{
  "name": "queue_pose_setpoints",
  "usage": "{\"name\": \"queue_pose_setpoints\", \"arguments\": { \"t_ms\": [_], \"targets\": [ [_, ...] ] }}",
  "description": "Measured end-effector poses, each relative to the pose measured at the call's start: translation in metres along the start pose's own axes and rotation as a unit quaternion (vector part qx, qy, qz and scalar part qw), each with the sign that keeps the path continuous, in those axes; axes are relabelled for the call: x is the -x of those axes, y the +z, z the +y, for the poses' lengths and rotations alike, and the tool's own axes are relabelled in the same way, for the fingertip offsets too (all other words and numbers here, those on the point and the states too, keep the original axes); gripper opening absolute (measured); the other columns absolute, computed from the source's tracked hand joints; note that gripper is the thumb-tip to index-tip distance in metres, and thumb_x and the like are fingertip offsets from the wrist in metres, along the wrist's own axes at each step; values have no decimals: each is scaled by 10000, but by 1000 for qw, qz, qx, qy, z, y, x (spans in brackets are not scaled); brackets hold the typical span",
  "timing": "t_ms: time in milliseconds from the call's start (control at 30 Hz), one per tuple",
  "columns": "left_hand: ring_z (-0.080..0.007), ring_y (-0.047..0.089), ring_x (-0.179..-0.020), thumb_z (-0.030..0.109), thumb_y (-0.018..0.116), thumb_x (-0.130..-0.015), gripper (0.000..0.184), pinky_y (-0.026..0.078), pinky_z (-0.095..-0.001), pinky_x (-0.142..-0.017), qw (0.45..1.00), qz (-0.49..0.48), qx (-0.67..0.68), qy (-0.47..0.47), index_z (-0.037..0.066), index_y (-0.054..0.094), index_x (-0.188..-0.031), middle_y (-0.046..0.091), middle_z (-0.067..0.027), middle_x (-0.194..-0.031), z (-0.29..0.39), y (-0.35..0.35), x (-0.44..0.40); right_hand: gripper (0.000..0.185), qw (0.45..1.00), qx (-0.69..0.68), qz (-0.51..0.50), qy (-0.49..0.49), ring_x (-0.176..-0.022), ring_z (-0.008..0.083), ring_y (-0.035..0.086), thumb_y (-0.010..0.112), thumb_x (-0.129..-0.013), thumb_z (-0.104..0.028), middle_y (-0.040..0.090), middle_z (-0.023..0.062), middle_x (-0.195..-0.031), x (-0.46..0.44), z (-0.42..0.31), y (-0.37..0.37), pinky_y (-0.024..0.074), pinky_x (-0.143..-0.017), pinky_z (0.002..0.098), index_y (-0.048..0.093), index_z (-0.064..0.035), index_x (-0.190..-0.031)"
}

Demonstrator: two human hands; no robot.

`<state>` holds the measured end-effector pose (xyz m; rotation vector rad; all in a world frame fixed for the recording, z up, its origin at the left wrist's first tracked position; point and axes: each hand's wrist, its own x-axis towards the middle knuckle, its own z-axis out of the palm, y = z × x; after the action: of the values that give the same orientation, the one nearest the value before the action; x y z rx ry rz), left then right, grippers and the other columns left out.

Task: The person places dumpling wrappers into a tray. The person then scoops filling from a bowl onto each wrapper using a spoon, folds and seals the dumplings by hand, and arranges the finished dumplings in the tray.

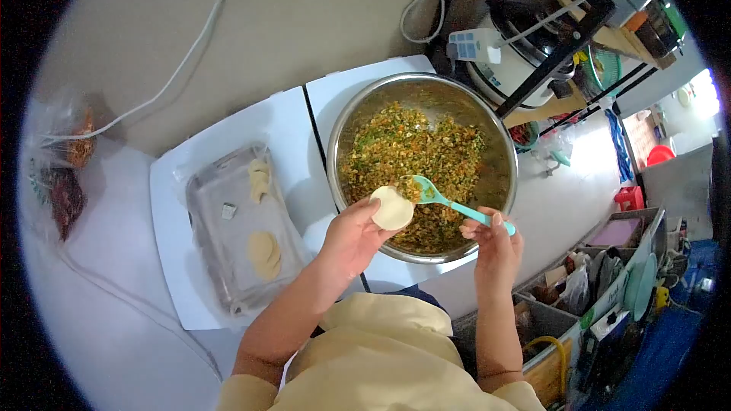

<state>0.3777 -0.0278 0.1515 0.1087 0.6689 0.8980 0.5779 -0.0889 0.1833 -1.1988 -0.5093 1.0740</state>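
Between the fingers of my left hand (355, 237) is a round, pale dumpling wrapper (393, 209), held near the front rim of a large steel bowl (343, 118). My right hand (495, 240) grips the handle of a turquoise spoon (464, 211). Chopped filling (412, 187) sits on the spoon's head, right at the wrapper's upper edge. Finely chopped orange, green and yellow filling (419, 144) covers the bowl's inside. To the left lies a plastic-lined tray (217, 259) with a stack of wrappers (264, 255) and several folded dumplings (260, 180).
A small pale packet (228, 211) lies in the tray. Behind the bowl on the right, a black-framed rack (533, 80) stands by a white rice cooker (495, 76) and a power strip (476, 44). Grey crates (552, 320) of goods are at right. A white cable (183, 68) runs along the wall.
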Motion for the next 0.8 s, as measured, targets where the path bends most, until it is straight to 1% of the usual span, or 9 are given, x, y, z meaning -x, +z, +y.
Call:
{"name": "queue_pose_setpoints", "arguments": {
  "t_ms": [100,200,233,300,500,633,700,733,800],
  "targets": [
    [-311,491,-1153,149,379,-957,338,388,-466,-1004,999,-33,28,2,-56,418,-1222,505,-191,-1212,-1,18,-1,265,998,35,-16,-48,-735,228,635,524,-903,-164,649,158,-829,15,9,-5,511,-709,352,572,80,-995],
    [-315,488,-1157,189,338,-976,353,392,-470,-998,998,-48,36,13,-46,419,-1227,514,-198,-1197,-3,21,-5,268,904,301,-133,-272,-837,255,629,584,-835,-98,639,155,-927,30,25,-18,503,-721,367,577,15,-1079],
    [-315,488,-1157,189,338,-976,353,392,-470,-998,998,-48,36,13,-46,419,-1227,514,-198,-1197,-3,21,-7,268,904,301,-133,-272,-837,255,629,584,-835,-98,639,155,-927,32,26,-17,503,-721,367,577,15,-1079],
    [-310,494,-1148,204,320,-982,356,394,-468,-992,998,-64,9,6,-37,425,-1222,525,-206,-1180,-3,18,-10,332,748,477,-238,-396,-865,279,618,632,-788,-92,619,152,-981,36,28,-13,503,-713,368,578,-18,-1108],
    [-348,498,-1142,165,372,-960,317,391,-489,-995,999,-14,-36,25,-32,445,-1197,512,-217,-1206,-3,5,-15,436,689,524,-264,-425,-876,295,609,657,-747,-129,613,140,-1012,40,57,-17,506,-701,382,568,-61,-1168],
    [-348,495,-1145,128,374,-954,307,390,-476,-1005,998,5,-52,18,-51,437,-1196,504,-220,-1214,0,4,-16,397,721,504,-278,-386,-876,284,613,636,-783,-138,615,141,-992,37,47,-23,505,-717,363,567,-42,-1163],
    [-347,479,-1163,106,400,-941,335,386,-449,-1023,1000,0,-23,6,-64,410,-1230,487,-220,-1233,0,-1,-19,357,898,338,-179,-217,-879,264,611,579,-849,-173,623,151,-969,39,40,-24,499,-740,355,555,2,-1160],
    [-347,479,-1163,106,400,-941,335,386,-449,-1023,1000,-2,-24,5,-64,410,-1230,487,-220,-1233,0,-4,-21,329,966,171,-123,-149,-881,243,607,507,-896,-196,631,154,-953,38,40,-21,490,-761,349,565,17,-1139],
    [-354,460,-1181,80,405,-934,366,379,-416,-1038,998,-56,3,-9,-70,382,-1267,472,-217,-1253,1,-9,-24,350,984,99,-81,-126,-877,232,598,491,-907,-212,626,152,-946,31,31,-21,471,-791,340,554,50,-1131]
  ]
}}
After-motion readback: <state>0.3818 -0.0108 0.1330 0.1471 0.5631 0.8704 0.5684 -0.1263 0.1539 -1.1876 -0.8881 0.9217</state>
